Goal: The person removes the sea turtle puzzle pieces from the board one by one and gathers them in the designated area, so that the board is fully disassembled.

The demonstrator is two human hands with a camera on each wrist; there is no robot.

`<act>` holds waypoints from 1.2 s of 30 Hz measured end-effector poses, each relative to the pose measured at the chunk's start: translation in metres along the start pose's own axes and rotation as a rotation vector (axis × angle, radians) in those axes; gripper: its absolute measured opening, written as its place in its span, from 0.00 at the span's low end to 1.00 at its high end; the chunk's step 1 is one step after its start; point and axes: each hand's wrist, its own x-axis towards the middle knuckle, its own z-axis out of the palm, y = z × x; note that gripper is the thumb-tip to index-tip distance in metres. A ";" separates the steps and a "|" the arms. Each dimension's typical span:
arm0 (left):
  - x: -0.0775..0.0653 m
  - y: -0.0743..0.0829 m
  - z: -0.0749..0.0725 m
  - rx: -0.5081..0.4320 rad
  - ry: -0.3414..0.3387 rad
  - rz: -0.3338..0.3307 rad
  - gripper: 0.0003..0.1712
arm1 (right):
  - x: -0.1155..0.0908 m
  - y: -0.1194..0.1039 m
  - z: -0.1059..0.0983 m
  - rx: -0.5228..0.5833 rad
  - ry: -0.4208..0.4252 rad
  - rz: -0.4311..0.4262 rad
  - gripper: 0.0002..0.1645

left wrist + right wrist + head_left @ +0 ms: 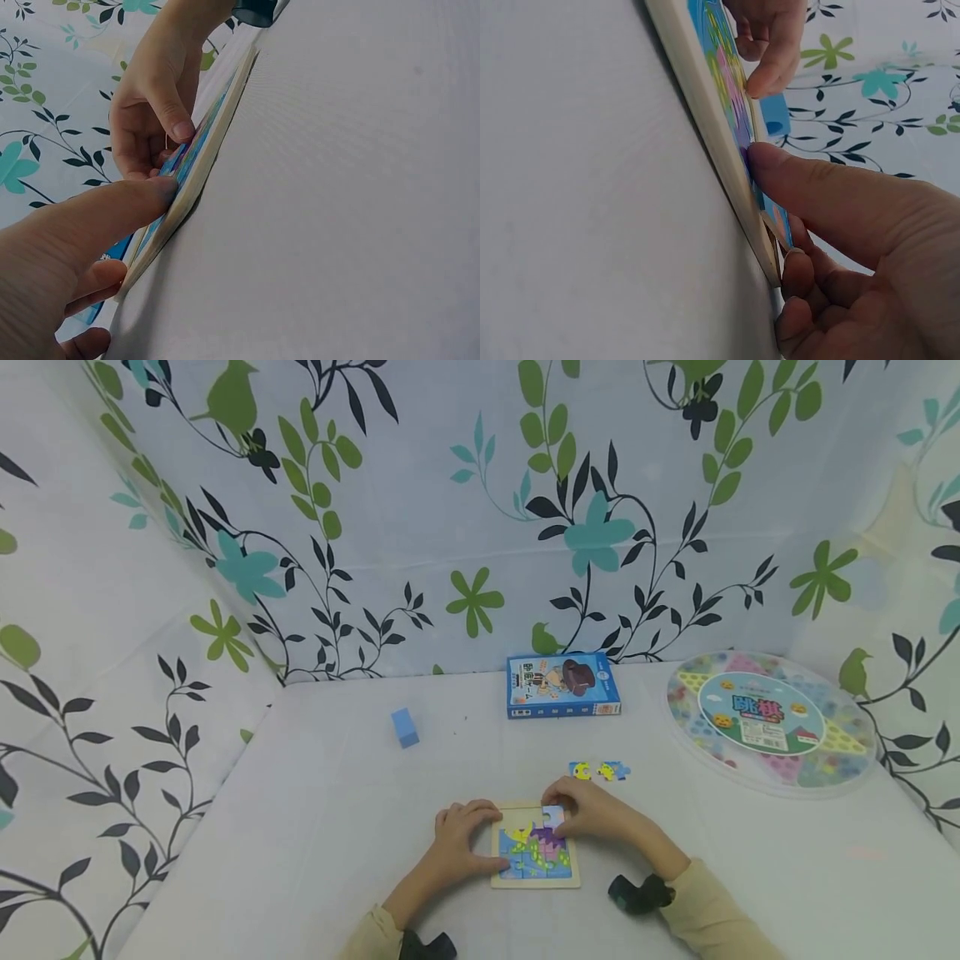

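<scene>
A small jigsaw puzzle in a pale wooden tray [536, 884] lies on the white table, partly filled with blue, yellow, green, purple and pink pieces. My left hand [461, 843] grips the tray's left side, its thumb over the lower left pieces and its fingers at the upper left corner. With my right hand [592, 810] I hold a light blue puzzle piece [552, 816] at the tray's upper right corner. That puzzle piece [778, 221] tilts against the rim in the right wrist view, fingers at its outer edge. The thumb touches a purple part beside it.
Two loose puzzle pieces [613, 771] lie just beyond the tray. Farther back are a blue block [405, 727], a blue game box [564, 687] and a round, clear-edged game case [772, 714] at the right. A leaf-patterned cloth [420, 510] hangs behind the table.
</scene>
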 end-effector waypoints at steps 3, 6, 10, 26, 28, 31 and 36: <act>0.000 0.000 0.000 0.003 0.007 0.010 0.33 | -0.001 0.001 -0.002 -0.007 0.005 -0.057 0.20; -0.001 0.000 0.001 0.009 0.010 0.016 0.33 | -0.001 0.002 -0.003 -0.016 0.003 -0.073 0.20; 0.000 -0.001 0.000 0.012 0.009 0.022 0.33 | -0.001 0.001 -0.006 -0.004 -0.019 -0.023 0.20; -0.002 0.000 0.001 -0.004 0.000 0.008 0.33 | -0.003 -0.004 -0.009 -0.046 0.029 -0.045 0.15; -0.003 0.000 0.001 -0.006 -0.002 0.008 0.33 | -0.004 -0.002 -0.009 -0.036 0.032 -0.054 0.14; -0.002 0.001 0.001 -0.005 -0.001 0.009 0.33 | -0.004 0.000 -0.014 -0.023 0.049 -0.066 0.14; -0.001 0.002 0.000 0.001 -0.009 -0.006 0.33 | -0.010 0.000 -0.031 0.005 0.103 -0.064 0.15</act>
